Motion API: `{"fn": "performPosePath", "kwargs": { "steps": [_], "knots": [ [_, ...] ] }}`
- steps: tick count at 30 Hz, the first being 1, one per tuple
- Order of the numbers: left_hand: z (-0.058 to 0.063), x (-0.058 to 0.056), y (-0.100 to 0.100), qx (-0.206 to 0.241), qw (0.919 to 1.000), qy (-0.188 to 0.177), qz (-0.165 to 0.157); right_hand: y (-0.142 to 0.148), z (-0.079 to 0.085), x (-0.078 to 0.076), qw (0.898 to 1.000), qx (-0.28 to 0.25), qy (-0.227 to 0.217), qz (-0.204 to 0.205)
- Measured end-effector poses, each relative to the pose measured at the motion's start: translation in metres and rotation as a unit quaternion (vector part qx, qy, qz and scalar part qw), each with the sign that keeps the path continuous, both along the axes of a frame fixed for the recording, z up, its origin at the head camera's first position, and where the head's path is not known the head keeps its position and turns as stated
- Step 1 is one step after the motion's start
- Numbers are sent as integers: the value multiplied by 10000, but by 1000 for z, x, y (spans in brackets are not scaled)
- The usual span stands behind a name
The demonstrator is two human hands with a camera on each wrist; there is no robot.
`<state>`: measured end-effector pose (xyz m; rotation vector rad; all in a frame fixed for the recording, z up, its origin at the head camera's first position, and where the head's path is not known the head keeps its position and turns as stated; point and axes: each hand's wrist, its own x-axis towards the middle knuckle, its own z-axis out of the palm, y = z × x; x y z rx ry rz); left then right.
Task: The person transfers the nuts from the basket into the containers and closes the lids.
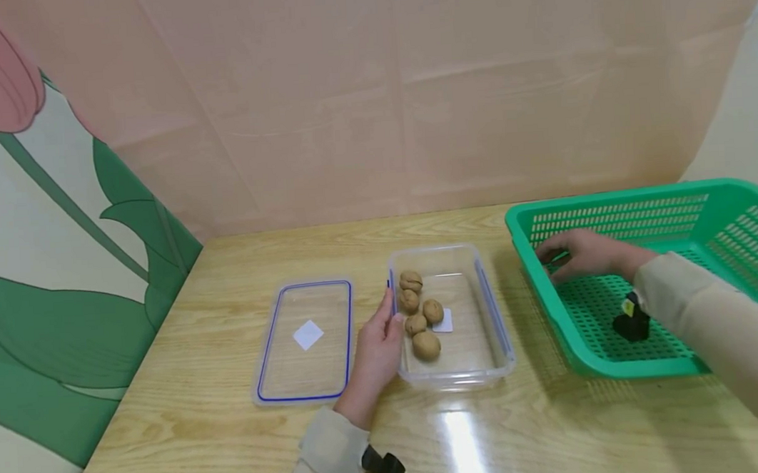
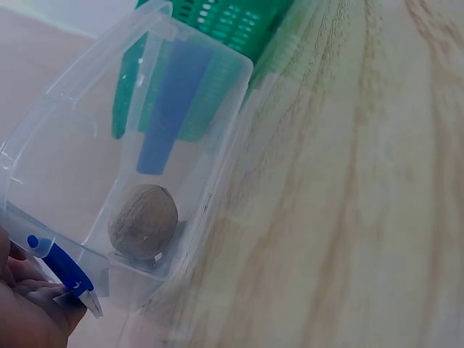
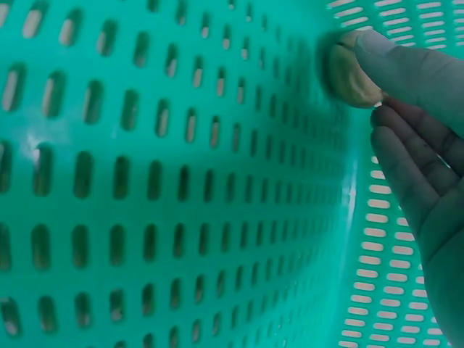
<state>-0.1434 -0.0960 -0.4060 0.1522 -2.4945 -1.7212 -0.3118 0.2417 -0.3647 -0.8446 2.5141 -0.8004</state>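
Several walnuts [image 1: 426,345] lie along the left side inside a clear plastic food box [image 1: 470,371]. My left hand [image 1: 378,340] grips the box by its left wall. Close to those fingers, in the left wrist view, is a blue clip [image 2: 65,268], and one walnut [image 2: 143,222] shows through the wall. Over on the right, my right hand [image 1: 586,254] reaches down into a green basket [image 1: 571,333], near its left wall. Thumb and fingers there pinch a walnut [image 3: 353,71] in the right wrist view, right against the basket's side.
Left of the box, a clear lid [image 1: 273,370] with a blue seal lies flat on the wooden table [image 1: 189,418], a white paper square [image 1: 308,334] at its middle. Another white label [image 1: 444,322] shows at the box's bottom. A pinkish sheet [image 1: 322,125] hangs behind.
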Motion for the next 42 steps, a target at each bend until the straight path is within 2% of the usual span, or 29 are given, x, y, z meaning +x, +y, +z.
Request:
{"fn": "performPosePath", "kwargs": {
  "steps": [24, 33, 42],
  "knots": [
    [0, 0, 0, 9, 10000, 86, -3, -11, -9, -3, 9973, 419, 566, 186],
    [-1, 0, -1, -14, 9999, 159, -35, -8, -2, -3, 9986, 237, 448, -163],
    [0, 0, 0, -52, 10000, 62, -29, 0, 17, -4, 9963, -322, 199, -775]
  ]
}}
